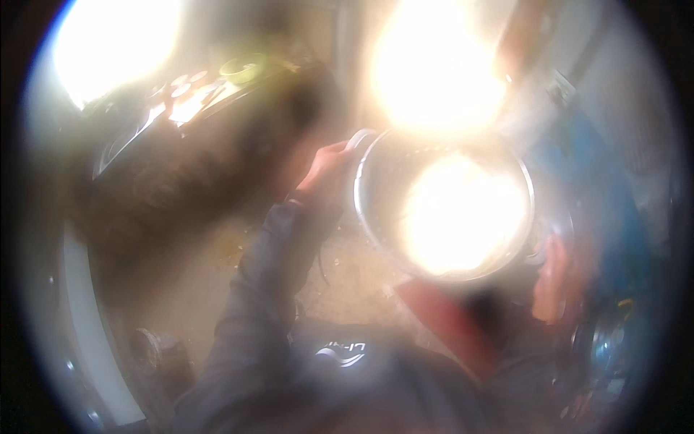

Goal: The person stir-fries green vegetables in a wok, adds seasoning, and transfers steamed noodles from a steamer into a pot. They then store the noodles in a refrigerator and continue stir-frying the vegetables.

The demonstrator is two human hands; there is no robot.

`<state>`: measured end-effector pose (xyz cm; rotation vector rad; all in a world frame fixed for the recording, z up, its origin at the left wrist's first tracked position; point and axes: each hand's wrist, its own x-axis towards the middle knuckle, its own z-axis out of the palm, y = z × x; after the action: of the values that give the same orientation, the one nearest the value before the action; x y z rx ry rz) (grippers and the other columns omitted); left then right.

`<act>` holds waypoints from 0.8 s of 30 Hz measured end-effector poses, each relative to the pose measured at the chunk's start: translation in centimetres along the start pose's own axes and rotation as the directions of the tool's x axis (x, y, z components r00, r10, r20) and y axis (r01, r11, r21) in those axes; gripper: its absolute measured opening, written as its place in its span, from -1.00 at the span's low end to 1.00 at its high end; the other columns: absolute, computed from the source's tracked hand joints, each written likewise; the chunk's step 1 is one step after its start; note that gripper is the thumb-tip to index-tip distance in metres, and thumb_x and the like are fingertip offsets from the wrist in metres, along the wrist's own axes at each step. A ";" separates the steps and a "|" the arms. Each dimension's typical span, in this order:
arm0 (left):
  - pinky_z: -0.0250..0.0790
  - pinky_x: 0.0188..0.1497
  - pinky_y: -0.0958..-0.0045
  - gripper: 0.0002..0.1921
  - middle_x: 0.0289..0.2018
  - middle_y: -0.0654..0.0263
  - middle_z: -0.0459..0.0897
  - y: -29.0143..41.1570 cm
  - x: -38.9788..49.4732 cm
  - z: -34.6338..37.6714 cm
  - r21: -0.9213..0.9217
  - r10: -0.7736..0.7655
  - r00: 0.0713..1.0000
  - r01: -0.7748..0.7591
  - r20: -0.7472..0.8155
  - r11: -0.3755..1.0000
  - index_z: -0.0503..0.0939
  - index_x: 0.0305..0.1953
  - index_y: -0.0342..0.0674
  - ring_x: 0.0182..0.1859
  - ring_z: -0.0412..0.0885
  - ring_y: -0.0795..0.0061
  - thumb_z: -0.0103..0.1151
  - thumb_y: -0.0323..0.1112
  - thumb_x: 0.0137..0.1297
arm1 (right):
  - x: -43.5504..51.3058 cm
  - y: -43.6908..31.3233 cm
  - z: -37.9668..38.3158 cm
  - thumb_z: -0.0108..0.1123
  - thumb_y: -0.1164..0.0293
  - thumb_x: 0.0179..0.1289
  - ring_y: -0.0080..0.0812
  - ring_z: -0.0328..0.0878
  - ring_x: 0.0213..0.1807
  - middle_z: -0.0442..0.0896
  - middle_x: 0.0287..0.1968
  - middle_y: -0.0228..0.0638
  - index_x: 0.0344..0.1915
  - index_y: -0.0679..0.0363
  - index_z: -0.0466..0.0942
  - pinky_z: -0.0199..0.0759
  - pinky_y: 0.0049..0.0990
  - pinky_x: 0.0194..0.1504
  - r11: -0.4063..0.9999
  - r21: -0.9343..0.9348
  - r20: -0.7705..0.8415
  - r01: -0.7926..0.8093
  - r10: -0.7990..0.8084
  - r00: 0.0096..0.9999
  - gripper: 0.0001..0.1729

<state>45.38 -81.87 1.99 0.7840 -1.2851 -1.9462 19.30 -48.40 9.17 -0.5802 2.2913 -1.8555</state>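
A large round metal pot (pixel 360 191) is in front of me, seen from above. Glare whites out most of its inside, so I cannot tell what it holds. My left hand (pixel 324 167) grips the pale loop handle (pixel 360 139) on the pot's left side. On the opposite side, my right hand (pixel 553 285) is blurred and closed around the area of the other handle (pixel 535 257). Below the pot's near rim, a red surface (pixel 447 317) shows, too blurred to name.
To the left stands a dark, blurred counter or stove (pixel 200 163) with a yellow-green bowl (pixel 242 69) at its far end. A cylindrical container (pixel 147 350) is at lower left, near a white strip (pixel 89 314). A blue surface (pixel 602 190) spans the right. The floor (pixel 352 282) is tan.
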 end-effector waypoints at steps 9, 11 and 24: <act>0.16 -0.47 0.73 -0.73 -0.37 0.48 0.56 7.3 -6.7 -29.2 -0.116 0.043 0.950 -0.082 -0.308 0.990 0.48 0.02 -0.28 -0.50 0.30 0.78 -0.01 -0.39 0.32 | -5.1 3.5 33.9 -0.10 0.43 0.33 -0.59 0.42 -0.36 0.52 -0.35 -0.39 0.08 0.40 0.39 0.31 -0.62 -0.27 0.950 0.292 0.458 -0.109 -0.040 0.888 -0.62; 0.16 -0.47 0.72 -0.69 -0.31 0.45 0.60 9.7 -6.7 -34.5 -0.027 -0.026 0.888 0.016 -0.460 1.000 0.45 0.07 -0.26 -0.50 0.32 0.79 -0.02 -0.38 0.33 | -5.8 1.4 41.3 -0.13 0.43 0.34 -0.58 0.43 -0.35 0.52 -0.34 -0.40 0.07 0.37 0.40 0.33 -0.60 -0.29 0.942 0.269 0.592 -0.201 0.003 0.806 -0.63; 0.17 -0.45 0.73 -0.70 -0.28 0.45 0.61 6.7 1.8 -45.2 0.000 0.133 0.783 -0.167 -0.607 0.986 0.43 0.09 -0.26 -0.48 0.33 0.80 -0.08 -0.38 0.36 | 4.0 2.1 64.8 -0.08 0.39 0.33 -0.55 0.43 -0.43 0.52 -0.39 -0.39 0.06 0.24 0.41 0.41 -0.54 -0.35 0.863 0.250 0.785 -0.439 0.084 0.613 -0.66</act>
<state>80.75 -109.40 -7.11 1.1253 -0.8596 -1.4135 37.32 -108.57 -7.31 -0.7087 1.2822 -1.4717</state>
